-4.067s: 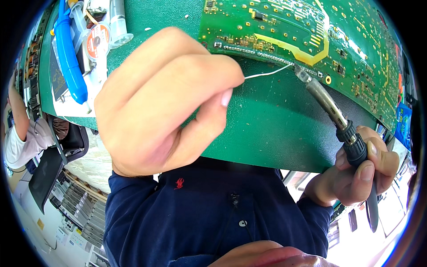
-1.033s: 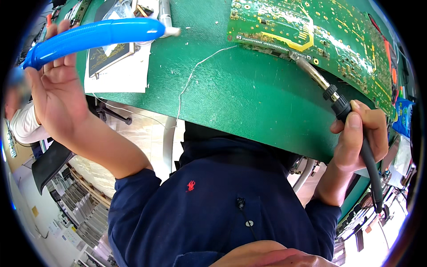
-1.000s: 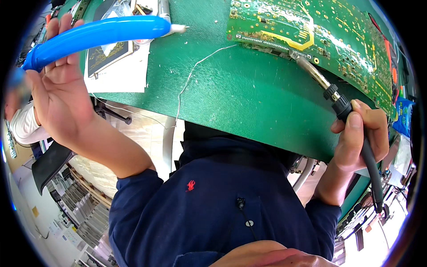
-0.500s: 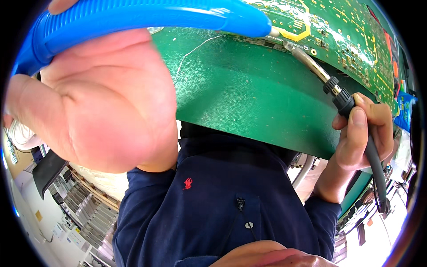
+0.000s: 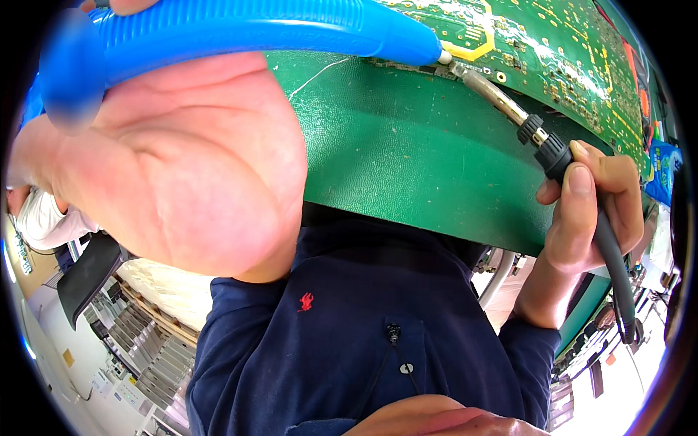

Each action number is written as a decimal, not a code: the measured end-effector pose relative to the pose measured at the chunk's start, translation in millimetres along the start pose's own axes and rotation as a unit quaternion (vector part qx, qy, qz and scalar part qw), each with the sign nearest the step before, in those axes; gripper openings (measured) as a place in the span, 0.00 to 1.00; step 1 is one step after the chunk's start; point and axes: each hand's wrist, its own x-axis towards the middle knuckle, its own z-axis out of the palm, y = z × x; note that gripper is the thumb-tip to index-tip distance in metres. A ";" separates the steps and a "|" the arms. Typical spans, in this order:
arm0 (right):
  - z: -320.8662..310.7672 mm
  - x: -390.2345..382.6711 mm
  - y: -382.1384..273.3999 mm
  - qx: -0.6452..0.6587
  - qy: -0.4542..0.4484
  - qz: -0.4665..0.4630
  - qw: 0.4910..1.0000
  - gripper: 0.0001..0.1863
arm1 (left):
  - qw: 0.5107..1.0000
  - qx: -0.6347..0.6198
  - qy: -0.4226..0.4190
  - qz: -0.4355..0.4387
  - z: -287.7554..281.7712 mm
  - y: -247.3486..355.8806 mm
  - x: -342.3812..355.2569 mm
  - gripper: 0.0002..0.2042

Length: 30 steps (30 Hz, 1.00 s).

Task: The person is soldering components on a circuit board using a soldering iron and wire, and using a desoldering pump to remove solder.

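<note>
Left grip (image 5: 203,174) is wrapped round a blue tube-shaped tool (image 5: 254,33), palm to camera, fingers mostly out of sight. Right grip (image 5: 592,211) grasps the soldering iron (image 5: 503,96) pen-style, cable (image 5: 618,280) trailing below. Green circuit board (image 5: 560,58) is ahead of right grip; iron tip and tool nozzle (image 5: 445,57) come together at its near edge, can't tell if touching. In the way: left grip plus tool block the tabletop (image 5: 407,145) on the left and part of the board. Thin wire (image 5: 318,76) just right of left grip; blue packet (image 5: 662,173) right of right grip; black chair (image 5: 87,280) and someone's white sleeve (image 5: 45,219) left of left grip. Count: 1 board, 1 iron, 1 tool, 1 wire, 1 packet.
</note>
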 end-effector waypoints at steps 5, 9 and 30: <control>0.7 -0.6 -2.4 -0.009 0.013 0.016 1.000 0.04 | 1.000 0.006 0.006 0.005 2.1 1.7 -0.7 0.29; 0.1 -1.5 0.9 0.003 0.010 0.009 1.000 0.04 | 0.999 0.022 0.019 0.019 4.4 0.6 -2.5 0.29; -0.2 -0.8 -0.2 -0.014 -0.006 -0.006 1.000 0.07 | 0.998 0.018 -0.059 0.018 -0.9 -6.1 2.7 0.32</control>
